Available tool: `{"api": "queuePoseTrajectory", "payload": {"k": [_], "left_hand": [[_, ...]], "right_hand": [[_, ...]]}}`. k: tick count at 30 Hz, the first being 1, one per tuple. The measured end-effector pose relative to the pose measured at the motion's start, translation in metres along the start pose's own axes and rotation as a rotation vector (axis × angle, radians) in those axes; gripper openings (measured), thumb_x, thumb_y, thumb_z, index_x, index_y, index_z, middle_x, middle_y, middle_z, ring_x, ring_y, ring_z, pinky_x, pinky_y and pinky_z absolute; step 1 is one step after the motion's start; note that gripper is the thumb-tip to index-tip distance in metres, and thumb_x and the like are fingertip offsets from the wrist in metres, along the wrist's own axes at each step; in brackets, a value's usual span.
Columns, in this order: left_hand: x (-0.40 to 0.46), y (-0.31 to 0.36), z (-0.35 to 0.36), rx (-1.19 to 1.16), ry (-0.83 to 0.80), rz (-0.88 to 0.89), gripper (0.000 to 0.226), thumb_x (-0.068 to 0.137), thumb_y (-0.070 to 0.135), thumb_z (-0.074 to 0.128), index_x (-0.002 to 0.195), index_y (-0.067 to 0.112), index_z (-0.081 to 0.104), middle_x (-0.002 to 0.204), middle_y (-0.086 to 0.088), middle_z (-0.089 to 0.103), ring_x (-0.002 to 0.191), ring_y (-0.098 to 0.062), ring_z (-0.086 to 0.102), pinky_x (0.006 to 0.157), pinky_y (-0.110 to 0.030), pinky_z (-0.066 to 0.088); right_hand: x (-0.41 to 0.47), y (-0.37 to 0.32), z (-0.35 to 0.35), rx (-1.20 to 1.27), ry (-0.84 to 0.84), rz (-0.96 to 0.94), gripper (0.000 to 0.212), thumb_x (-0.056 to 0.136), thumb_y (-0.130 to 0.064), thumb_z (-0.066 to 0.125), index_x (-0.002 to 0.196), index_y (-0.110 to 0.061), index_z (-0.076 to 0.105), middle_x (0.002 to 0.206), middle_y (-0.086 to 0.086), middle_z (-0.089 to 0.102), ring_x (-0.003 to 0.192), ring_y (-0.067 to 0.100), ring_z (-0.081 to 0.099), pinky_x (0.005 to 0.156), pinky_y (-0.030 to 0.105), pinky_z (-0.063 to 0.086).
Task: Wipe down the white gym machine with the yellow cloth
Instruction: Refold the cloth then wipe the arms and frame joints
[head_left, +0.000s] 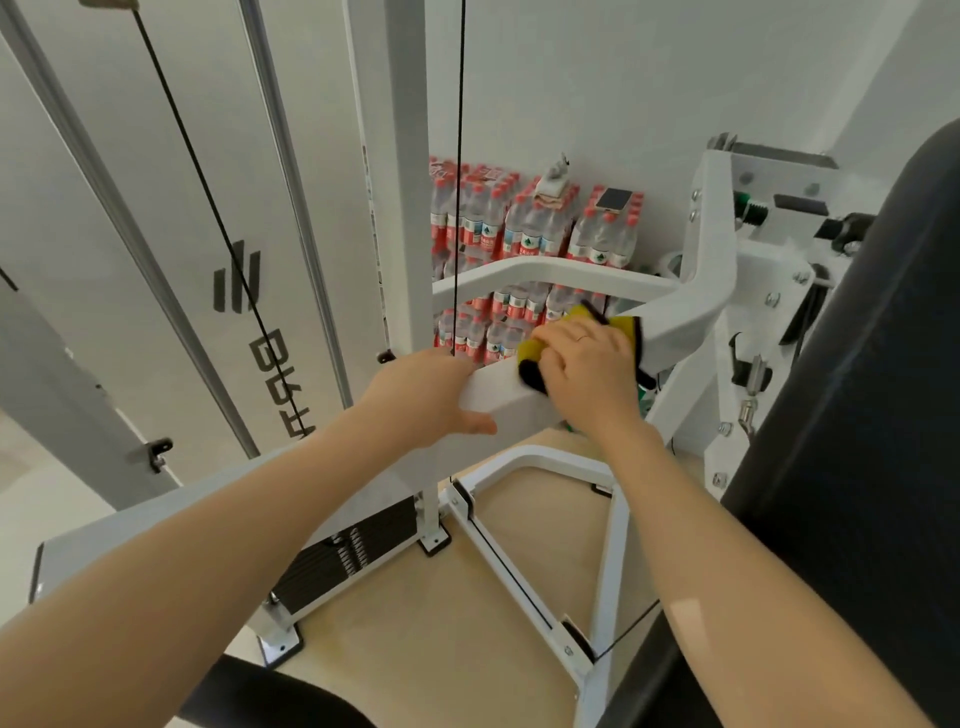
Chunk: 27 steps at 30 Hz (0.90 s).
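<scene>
Risk, judged: the white gym machine (691, 312) carried a taut black cable (457, 182) just beside your left hand (436, 395); a wide stroke could have snagged it. That hand gripped the horizontal bar (498, 397) at frame centre, fingers wrapped over its top, thumb beneath. The cloth's loose black edge could have caught on the bracket bolts at right. Your right hand (587, 364) pressed the yellow cloth (576, 325) onto the same bar, fingers curled over it, near the left.

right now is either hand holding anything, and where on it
The right hand grips the yellow cloth bunched under its palm, pressed on the white bar. The left hand grips that bar's near end.
</scene>
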<state>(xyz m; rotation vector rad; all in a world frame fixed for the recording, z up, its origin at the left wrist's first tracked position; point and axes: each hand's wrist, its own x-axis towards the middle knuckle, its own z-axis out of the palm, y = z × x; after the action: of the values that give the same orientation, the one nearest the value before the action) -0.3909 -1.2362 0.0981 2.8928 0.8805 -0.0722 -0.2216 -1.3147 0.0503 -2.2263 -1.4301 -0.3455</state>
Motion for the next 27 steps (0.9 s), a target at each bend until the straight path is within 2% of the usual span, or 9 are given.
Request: {"api": "queuePoseTrajectory", "payload": {"k": [4,6,11,13,15,17,21,24,27], "left_hand": [[0.000,-0.002,0.002,0.024,-0.009,-0.002,0.064,0.080,0.060,0.054,0.124,0.014,0.049,0.107,-0.004,0.054,0.098,-0.021,0.052,0.084,-0.036,0.049],[-0.001,-0.001,0.003,0.026,-0.003,0.001,0.061,0.081,0.059,0.054,0.123,0.014,0.050,0.106,-0.004,0.053,0.098,-0.021,0.052,0.081,-0.034,0.048],[-0.002,-0.001,0.001,-0.003,0.008,0.012,0.058,0.081,0.058,0.054,0.121,0.016,0.051,0.101,-0.001,0.050,0.091,-0.018,0.050,0.077,-0.031,0.046],[-0.002,-0.001,0.002,-0.009,0.012,0.021,0.057,0.081,0.058,0.055,0.121,0.017,0.052,0.100,0.000,0.050,0.090,-0.017,0.049,0.075,-0.029,0.044],[-0.003,0.000,0.001,0.005,0.015,0.017,0.059,0.082,0.058,0.054,0.123,0.016,0.050,0.107,-0.002,0.053,0.095,-0.019,0.051,0.073,-0.028,0.041],[-0.005,-0.001,0.002,0.011,0.023,0.010,0.060,0.083,0.058,0.053,0.125,0.015,0.050,0.109,-0.004,0.052,0.097,-0.020,0.051,0.071,-0.029,0.040],[-0.007,-0.001,0.003,-0.004,0.041,0.005,0.059,0.083,0.057,0.053,0.125,0.015,0.050,0.109,-0.004,0.053,0.095,-0.020,0.051,0.071,-0.029,0.042],[-0.007,-0.001,0.004,-0.012,0.044,0.004,0.056,0.083,0.057,0.054,0.120,0.016,0.052,0.102,-0.002,0.052,0.087,-0.018,0.049,0.073,-0.031,0.045],[-0.005,0.000,0.002,-0.024,0.035,-0.001,0.058,0.079,0.061,0.055,0.115,0.016,0.053,0.093,0.001,0.050,0.082,-0.015,0.049,0.071,-0.029,0.046]], "right_hand": [[0.017,0.025,0.000,-0.012,0.065,0.343,0.042,0.092,-0.025,0.029,0.122,-0.021,0.058,0.138,-0.001,0.048,0.137,0.021,0.025,0.115,0.045,0.004],[0.013,0.017,0.002,0.015,0.052,0.416,0.041,0.096,-0.023,0.031,0.131,-0.023,0.053,0.147,-0.002,0.038,0.142,0.022,0.014,0.115,0.047,-0.002],[-0.042,-0.040,0.006,0.067,-0.013,0.158,0.061,0.090,-0.045,0.009,0.144,-0.032,0.033,0.153,-0.009,0.025,0.144,0.017,0.011,0.112,0.041,0.005],[-0.051,-0.045,0.000,0.024,-0.071,0.095,0.061,0.090,-0.051,0.008,0.145,-0.035,0.030,0.154,-0.011,0.023,0.142,0.016,0.012,0.108,0.037,0.007],[-0.037,-0.031,-0.006,-0.059,-0.116,0.093,0.050,0.097,-0.050,0.021,0.143,-0.037,0.032,0.153,-0.012,0.025,0.141,0.015,0.016,0.109,0.038,0.003],[-0.016,-0.016,-0.009,-0.127,-0.132,0.161,0.044,0.098,-0.048,0.028,0.137,-0.034,0.041,0.149,-0.009,0.033,0.138,0.017,0.021,0.112,0.045,-0.002],[0.011,-0.005,-0.008,-0.208,-0.147,0.307,0.044,0.097,-0.045,0.022,0.126,-0.026,0.050,0.142,0.001,0.041,0.134,0.027,0.023,0.113,0.049,0.000],[-0.011,-0.022,0.003,-0.085,-0.053,0.121,0.057,0.092,-0.045,0.011,0.121,-0.021,0.054,0.136,0.003,0.049,0.133,0.026,0.030,0.114,0.044,0.007],[-0.047,-0.044,0.016,0.031,0.085,-0.037,0.052,0.094,-0.039,0.021,0.124,-0.017,0.058,0.133,0.004,0.054,0.130,0.029,0.040,0.111,0.041,0.011]]}}
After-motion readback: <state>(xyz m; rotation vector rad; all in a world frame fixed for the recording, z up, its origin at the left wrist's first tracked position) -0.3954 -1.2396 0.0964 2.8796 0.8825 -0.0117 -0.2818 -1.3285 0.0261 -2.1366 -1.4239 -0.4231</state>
